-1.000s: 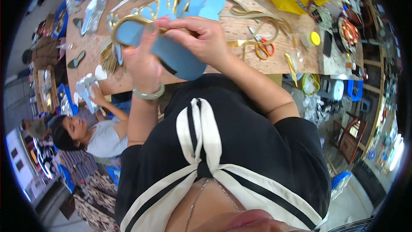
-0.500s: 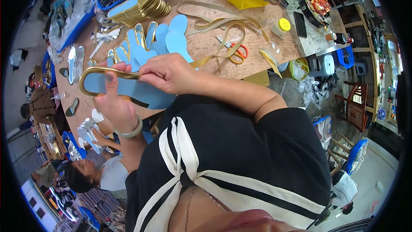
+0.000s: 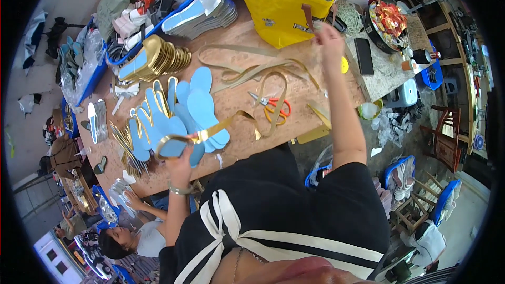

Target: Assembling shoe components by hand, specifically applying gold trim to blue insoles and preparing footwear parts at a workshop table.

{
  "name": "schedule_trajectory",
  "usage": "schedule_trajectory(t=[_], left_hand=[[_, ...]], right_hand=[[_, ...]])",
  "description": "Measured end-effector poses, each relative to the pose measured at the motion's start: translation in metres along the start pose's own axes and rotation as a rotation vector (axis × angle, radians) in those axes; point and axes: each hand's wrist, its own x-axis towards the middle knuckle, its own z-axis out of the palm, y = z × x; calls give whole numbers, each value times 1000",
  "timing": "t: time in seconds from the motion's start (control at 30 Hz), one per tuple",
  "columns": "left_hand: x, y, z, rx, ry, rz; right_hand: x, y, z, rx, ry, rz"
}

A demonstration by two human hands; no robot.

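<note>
My left hand (image 3: 180,167) is closed round a light blue insole (image 3: 172,149) with gold edging, held over the near edge of the table. From the insole a long gold strip (image 3: 223,124) trails right across the table towards orange-handled scissors (image 3: 269,105). My right hand (image 3: 330,43) is stretched far out beside the brown strap of a yellow bag (image 3: 279,16). Its fingertips are drawn together, and whatever they may hold is too small to name. Behind that wrist shows the yellow lid (image 3: 344,64) of a jar. Loose blue insoles (image 3: 202,100) overlap on the table.
Stacks of gold-edged insoles (image 3: 163,58) and grey insoles (image 3: 205,16) stand at the far left. A black phone (image 3: 364,56) and a pan (image 3: 386,26) of red and yellow pieces lie right. At the left, a person (image 3: 142,234) handles insoles.
My right hand has left the insole and reached away to the right, beside the yellow bag. My left hand, still holding the insole, has shifted right and nearer to me.
</note>
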Motion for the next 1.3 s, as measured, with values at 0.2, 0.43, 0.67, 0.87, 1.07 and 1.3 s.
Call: schedule_trajectory(t=[0.2, 0.43, 0.67, 0.87, 1.07, 1.3], left_hand=[[-3, -13, 20, 583, -168, 74], [10, -13, 27, 579, -239, 17], [22, -14, 38, 625, -244, 42], [33, -11, 43, 628, -204, 45], [29, -8, 41, 635, -189, 82], [-2, -30, 21, 574, -101, 82]], right_hand=[[201, 140, -136, -815, 214, 45], [264, 189, -166, -1412, -198, 63], [265, 223, -141, -1633, -287, 188], [254, 161, -151, -820, 231, -203], [199, 24, -129, 439, 270, -140], [154, -32, -86, 821, -49, -66]])
